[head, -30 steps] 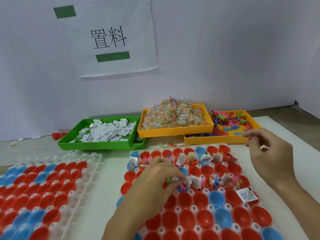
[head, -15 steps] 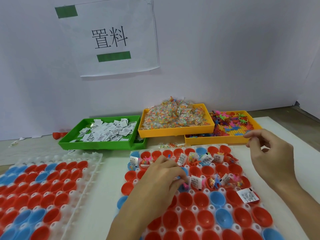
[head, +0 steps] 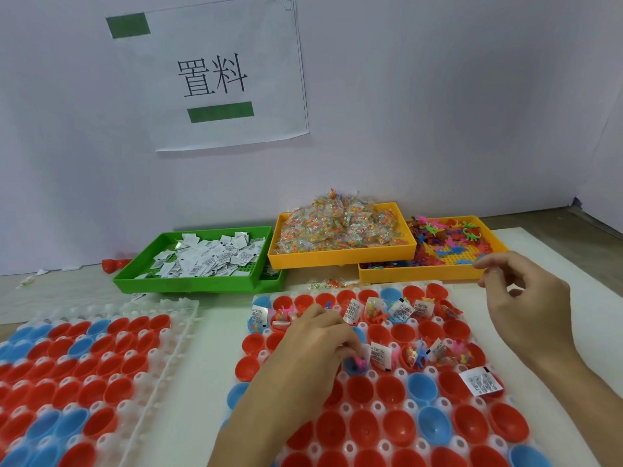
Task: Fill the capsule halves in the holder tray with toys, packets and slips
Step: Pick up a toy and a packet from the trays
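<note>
While the left hand [head: 317, 345] curls down over the holder tray [head: 381, 379], its fingertips pinch a small pink toy [head: 359, 363] at a blue capsule half [head: 352, 367] in the third row. Its grip is narrow, closed on that toy. The right hand [head: 529, 311] hovers above the tray's far right corner, fingers loosely bent, its grip holding nothing I can see. Several capsule halves near the back hold toys, bead packets and slips; one slip [head: 480, 382] lies on a red half at the right. Behind sit a green tray [head: 199, 284] of slips, an orange tray [head: 340, 259] of packets and another orange tray [head: 421, 273] of toys. A second holder tray [head: 161, 365] lies at left on the table [head: 215, 338].
</note>
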